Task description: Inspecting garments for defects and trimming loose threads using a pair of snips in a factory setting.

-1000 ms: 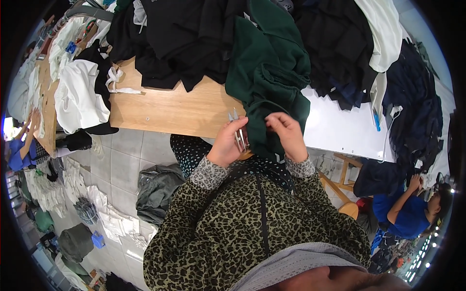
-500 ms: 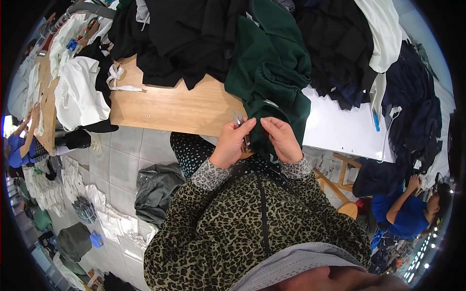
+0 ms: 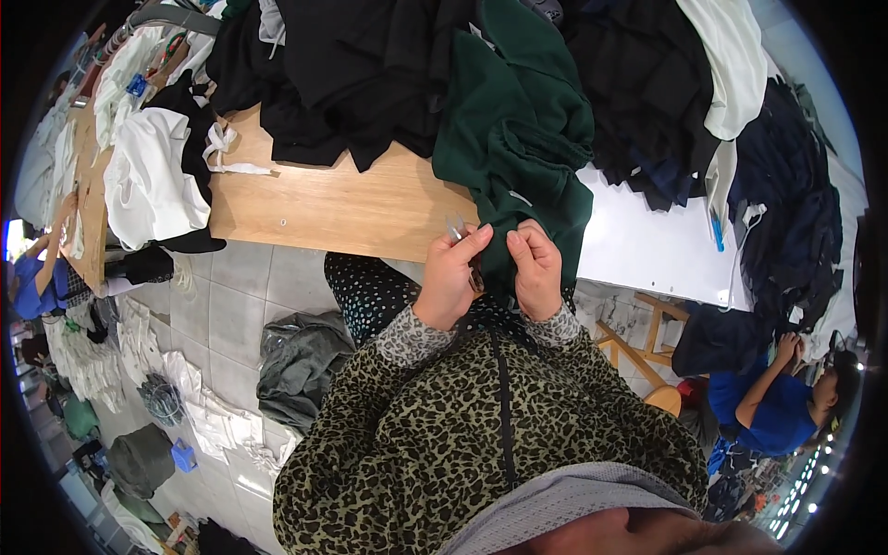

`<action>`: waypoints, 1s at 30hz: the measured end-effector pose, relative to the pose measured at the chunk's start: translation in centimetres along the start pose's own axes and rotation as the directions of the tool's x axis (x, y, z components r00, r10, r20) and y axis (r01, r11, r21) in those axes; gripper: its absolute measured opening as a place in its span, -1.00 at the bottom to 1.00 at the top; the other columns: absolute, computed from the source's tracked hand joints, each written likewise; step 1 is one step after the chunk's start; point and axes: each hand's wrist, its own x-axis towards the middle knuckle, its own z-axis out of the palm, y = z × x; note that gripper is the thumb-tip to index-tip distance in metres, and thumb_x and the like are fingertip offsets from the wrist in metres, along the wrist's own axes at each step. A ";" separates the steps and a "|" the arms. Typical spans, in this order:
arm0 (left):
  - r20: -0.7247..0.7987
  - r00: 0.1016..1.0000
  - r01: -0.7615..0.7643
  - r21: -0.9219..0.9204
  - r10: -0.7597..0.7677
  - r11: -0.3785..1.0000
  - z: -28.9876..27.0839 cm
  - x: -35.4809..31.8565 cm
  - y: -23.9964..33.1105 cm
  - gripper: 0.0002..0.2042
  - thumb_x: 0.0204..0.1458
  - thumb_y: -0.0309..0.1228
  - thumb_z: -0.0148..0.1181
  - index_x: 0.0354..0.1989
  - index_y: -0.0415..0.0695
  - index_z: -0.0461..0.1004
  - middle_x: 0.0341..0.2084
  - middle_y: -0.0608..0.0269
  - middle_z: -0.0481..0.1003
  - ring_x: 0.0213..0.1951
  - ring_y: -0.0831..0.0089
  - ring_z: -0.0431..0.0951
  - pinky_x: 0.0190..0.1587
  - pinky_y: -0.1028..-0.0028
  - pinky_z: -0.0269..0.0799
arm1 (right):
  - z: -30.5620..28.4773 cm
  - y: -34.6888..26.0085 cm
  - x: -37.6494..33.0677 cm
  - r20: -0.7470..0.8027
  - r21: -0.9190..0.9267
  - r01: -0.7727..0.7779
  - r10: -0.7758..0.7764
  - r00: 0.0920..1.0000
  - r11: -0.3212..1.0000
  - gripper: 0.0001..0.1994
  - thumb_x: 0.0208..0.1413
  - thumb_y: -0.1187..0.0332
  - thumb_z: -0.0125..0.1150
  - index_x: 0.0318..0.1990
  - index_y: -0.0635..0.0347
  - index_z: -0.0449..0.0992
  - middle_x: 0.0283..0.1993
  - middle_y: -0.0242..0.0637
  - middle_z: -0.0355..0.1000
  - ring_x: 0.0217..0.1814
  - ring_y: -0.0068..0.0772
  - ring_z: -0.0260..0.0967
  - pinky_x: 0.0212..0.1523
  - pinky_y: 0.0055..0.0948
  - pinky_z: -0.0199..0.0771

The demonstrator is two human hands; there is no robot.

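A dark green garment (image 3: 518,153) with a gathered band hangs over the table's near edge towards my lap. My left hand (image 3: 446,277) is closed around a pair of thread snips (image 3: 454,228), whose blades stick out above the fingers. Its thumb and forefinger also pinch at the left side of the green cloth. Close by on the right, my right hand (image 3: 538,273) pinches the same cloth between thumb and fingers. A small white label (image 3: 520,198) shows on the fabric just above both hands. The exact spot under the fingertips is hidden.
Black garments (image 3: 361,83) are heaped at the back of the wooden table (image 3: 342,208). A white garment (image 3: 157,176) lies at the left. On the right are a white board (image 3: 638,245), a blue pen (image 3: 717,231) and dark clothes. A person in blue (image 3: 777,412) works at far right.
Both hands have shifted slightly to the right, and the right thumb now points more upward against the fingers. The green cloth's left edge has moved a little right with them.
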 end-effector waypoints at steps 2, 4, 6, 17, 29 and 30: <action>0.071 0.996 0.063 -0.047 -0.059 0.997 -0.8 0.2 -0.3 -0.88 0.06 -0.48 0.16 -0.50 -0.11 0.40 -0.56 0.51 0.37 -0.46 0.74 0.33 -0.40 0.66 0.21 | 0.0 -0.1 -0.1 -0.012 -0.034 0.023 -0.024 1.000 0.999 -0.78 0.16 0.43 0.07 -0.50 0.33 0.31 -0.46 -0.42 0.18 -0.41 -0.59 0.09 -0.38 -0.62 0.11; 0.067 0.992 0.108 -0.064 -0.104 0.992 -1.1 0.2 -0.3 -0.88 0.06 -0.47 0.15 -0.50 -0.11 0.40 -0.55 0.51 0.38 -0.45 0.74 0.34 -0.41 0.66 0.22 | 0.0 -0.2 -0.3 -0.012 -0.093 0.069 -0.070 0.997 0.993 -0.79 0.15 0.43 0.08 -0.49 0.34 0.31 -0.46 -0.40 0.18 -0.42 -0.57 0.09 -0.39 -0.61 0.11; 0.064 0.987 0.152 -0.080 -0.147 0.985 -1.1 0.2 -0.1 -0.88 0.07 -0.46 0.14 -0.50 -0.11 0.40 -0.55 0.51 0.39 -0.44 0.74 0.35 -0.41 0.66 0.23 | 0.0 0.1 -0.3 -0.014 -0.082 0.063 -0.064 0.998 0.995 -0.79 0.16 0.43 0.08 -0.49 0.34 0.31 -0.46 -0.41 0.18 -0.42 -0.58 0.09 -0.39 -0.62 0.10; 0.185 0.955 0.228 0.031 -0.230 0.973 -1.0 0.6 1.1 -0.88 0.12 -0.40 0.08 -0.31 -0.19 0.46 -0.40 0.33 0.54 -0.43 0.62 0.53 -0.43 0.66 0.43 | -0.2 -0.7 0.5 0.086 0.316 -0.318 0.307 0.948 0.894 -0.76 0.24 0.33 0.00 -0.45 0.26 0.34 -0.45 -0.54 0.16 -0.39 -0.70 0.06 -0.33 -0.69 0.08; 0.136 0.979 0.154 0.014 -0.154 0.988 -1.9 1.0 -0.9 -0.90 0.12 -0.42 0.08 -0.29 -0.18 0.45 -0.42 0.39 0.50 -0.42 0.65 0.49 -0.38 0.64 0.40 | -0.4 -0.1 -0.1 0.038 0.162 -0.144 0.139 0.990 0.976 -0.77 0.20 0.41 0.05 -0.51 0.24 0.27 -0.46 -0.52 0.08 -0.41 -0.68 -0.02 -0.37 -0.68 0.01; 0.136 0.979 0.154 0.014 -0.154 0.988 -1.7 0.9 -0.8 -0.90 0.12 -0.42 0.08 -0.29 -0.18 0.45 -0.42 0.39 0.50 -0.42 0.65 0.49 -0.38 0.64 0.40 | -0.4 0.0 -0.3 0.002 0.129 -0.106 0.106 0.994 0.986 -0.76 0.19 0.41 0.05 -0.51 0.26 0.26 -0.45 -0.50 0.08 -0.40 -0.67 -0.01 -0.37 -0.67 0.01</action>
